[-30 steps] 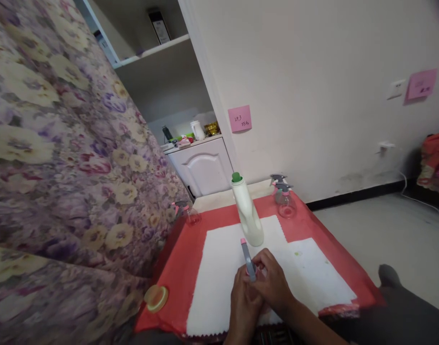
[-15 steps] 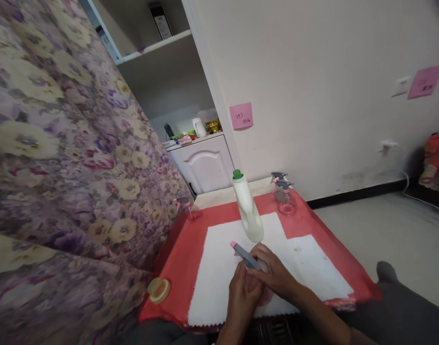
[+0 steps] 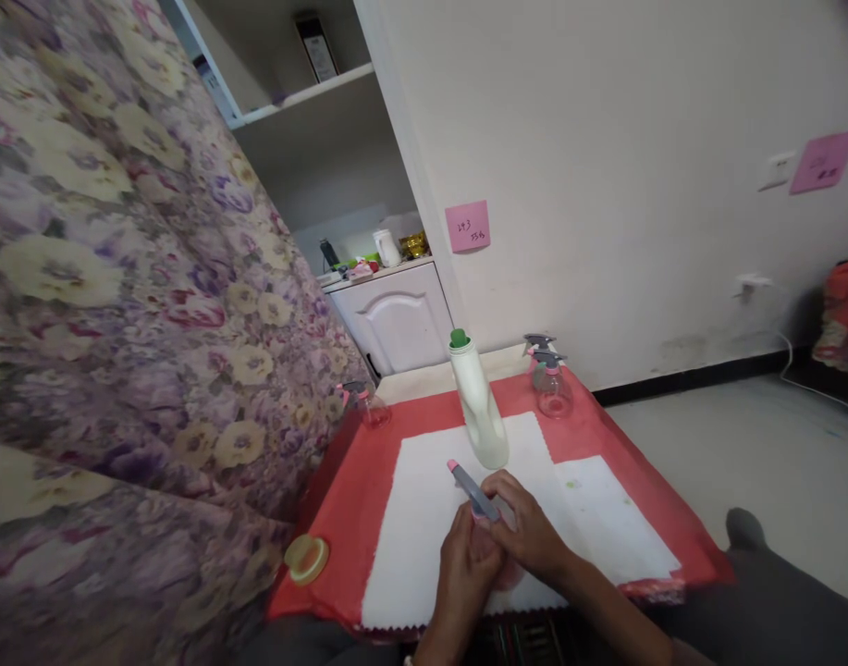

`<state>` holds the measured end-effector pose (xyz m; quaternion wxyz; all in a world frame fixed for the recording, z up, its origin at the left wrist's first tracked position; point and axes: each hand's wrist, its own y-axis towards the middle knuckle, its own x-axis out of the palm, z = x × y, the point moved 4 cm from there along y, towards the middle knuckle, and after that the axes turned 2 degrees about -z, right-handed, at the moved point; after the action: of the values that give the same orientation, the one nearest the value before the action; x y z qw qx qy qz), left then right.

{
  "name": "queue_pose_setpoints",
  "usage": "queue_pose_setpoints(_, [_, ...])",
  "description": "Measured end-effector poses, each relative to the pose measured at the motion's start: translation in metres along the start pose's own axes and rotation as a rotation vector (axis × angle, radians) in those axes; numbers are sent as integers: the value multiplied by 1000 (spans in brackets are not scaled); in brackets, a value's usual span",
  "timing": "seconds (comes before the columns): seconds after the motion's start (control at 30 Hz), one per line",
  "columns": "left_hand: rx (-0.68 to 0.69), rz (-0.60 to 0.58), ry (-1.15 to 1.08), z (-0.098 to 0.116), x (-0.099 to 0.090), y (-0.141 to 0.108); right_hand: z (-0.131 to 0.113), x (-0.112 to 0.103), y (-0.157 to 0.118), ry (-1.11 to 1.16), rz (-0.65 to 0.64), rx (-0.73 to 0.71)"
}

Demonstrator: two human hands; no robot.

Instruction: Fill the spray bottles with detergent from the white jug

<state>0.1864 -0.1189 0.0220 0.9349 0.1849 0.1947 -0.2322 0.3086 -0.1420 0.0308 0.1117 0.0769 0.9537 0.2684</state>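
Near the table's front edge, a spray bottle with a grey and pink trigger head (image 3: 473, 490) is between my two hands. My left hand (image 3: 465, 564) wraps round its clear body, which the fingers mostly hide. My right hand (image 3: 527, 527) is closed at the neck and the back of the trigger head. The pink nozzle points up and to the left. Just beyond my hands stands a tall white-green bottle (image 3: 480, 407) with a green top (image 3: 459, 339), on a white cloth (image 3: 410, 527).
Two more spray bottles (image 3: 554, 393) stand at the back right, and another spray bottle (image 3: 374, 409) at the back left. A yellowish round lid or cup (image 3: 307, 559) lies at the front left on the red tablecloth (image 3: 350, 518). A floral curtain (image 3: 153, 370) borders the left side.
My hands stay closed round the spray bottle in nearly the same place. Its trigger head has shifted very slightly. The other things on the table have not moved.
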Motion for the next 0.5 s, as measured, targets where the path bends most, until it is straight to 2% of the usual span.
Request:
queue_pose_setpoints(0.17, [10, -8, 17, -2, 0, 1, -1, 1, 0, 15, -83, -19])
queue_pose_setpoints(0.37, [-7, -10, -20, -2, 1, 1, 8, 2, -1, -1, 90, 134])
queue_pose_setpoints(0.43, [-14, -8, 9, -2, 0, 1, 7, 1, -1, 18, 80, 103])
queue_pose_setpoints(0.5, [-13, -17, 13, -1, 0, 2, 3, 1, 0, 59, 6, 36])
